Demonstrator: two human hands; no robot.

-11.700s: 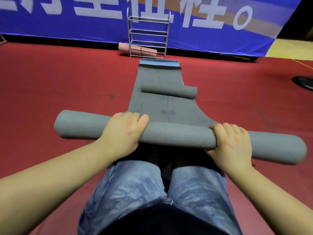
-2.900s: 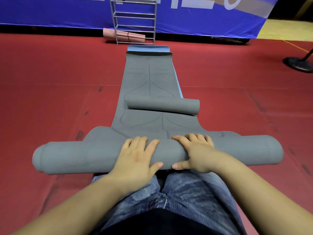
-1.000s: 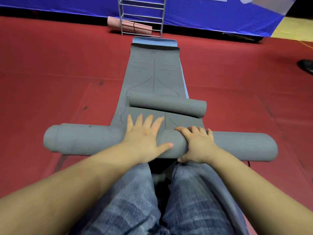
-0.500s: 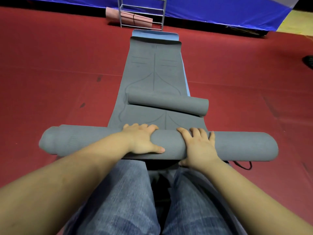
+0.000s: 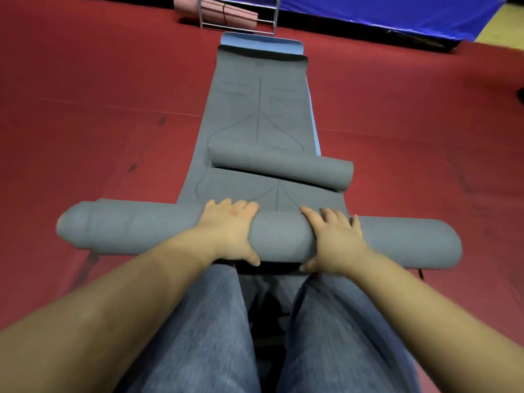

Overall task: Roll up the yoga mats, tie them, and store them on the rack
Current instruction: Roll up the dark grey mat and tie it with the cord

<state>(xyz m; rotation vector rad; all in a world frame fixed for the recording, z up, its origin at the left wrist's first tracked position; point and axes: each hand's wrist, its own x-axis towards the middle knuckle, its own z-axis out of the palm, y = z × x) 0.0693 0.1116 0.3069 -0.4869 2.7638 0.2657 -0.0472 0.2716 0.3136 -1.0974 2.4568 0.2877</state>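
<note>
1. Nearest to me are my own knees in jeans [image 5: 215, 321]; I am kneeling on the red floor [image 5: 85, 123].
2. Just past my knees lies the big grey roll [image 5: 280, 239], crosswise in front of me. My left hand [image 5: 229, 231] is curled over its top with the thumb tucked under the near side, gripping it. My right hand [image 5: 334, 239] lies over the roll with the fingers spread along the top and the thumb down at the near edge, so it is holding it too, though less tightly.
3. A bit of dark strap [image 5: 421, 273] shows at the roll's right end, near the floor; I cannot tell what it is fastened to.
4. Beyond my hands the rest of this grey mat [image 5: 258, 109] is flat. I judge that more than half of it is yet to be rolled.
5. A second, smaller grey roll [image 5: 280, 168] lies loose across the flat part. I see no tie on it.
6. Under the grey mat a blue mat [image 5: 261, 45] shows at the far end and along the right edge; it is fully unrolled.
7. Farthest off stands one metal rack [image 5: 238, 12], with a pink rolled mat [image 5: 215, 11] at its foot, seemingly stored.
8. Count: four mats in all. By my reckoning one is put away, and three need finishing, tying and racking.
</note>
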